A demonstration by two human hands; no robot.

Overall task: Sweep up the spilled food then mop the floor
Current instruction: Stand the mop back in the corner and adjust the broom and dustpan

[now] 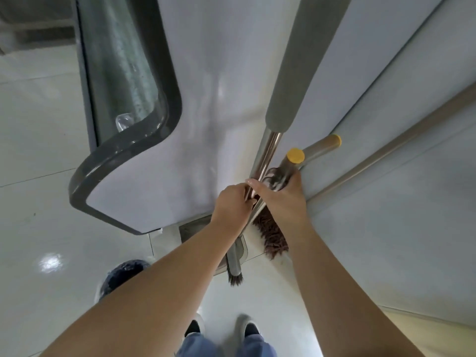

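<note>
A steel mop pole (266, 153) with a grey foam grip (296, 73) leans against the white panel ahead. My left hand (231, 202) grips this pole low down. Its brown shaggy mop head (270, 235) hangs near the floor between my forearms. My right hand (282, 198) holds a short steel handle with a yellow cap (295, 155), one finger reaching across the mop pole. A second yellow-capped handle (332, 141) stands just behind. Below my left wrist are dark broom bristles (235, 279) and a grey dustpan (242, 249), partly hidden by my arm.
A white panel with a dark-rimmed window (123, 81) stands ahead on the left. A rail (386, 153) runs along the wall on the right. A dark blue round object (121, 275) sits on the glossy white tile floor (46, 253) at the left. My shoes (247, 328) are at the bottom.
</note>
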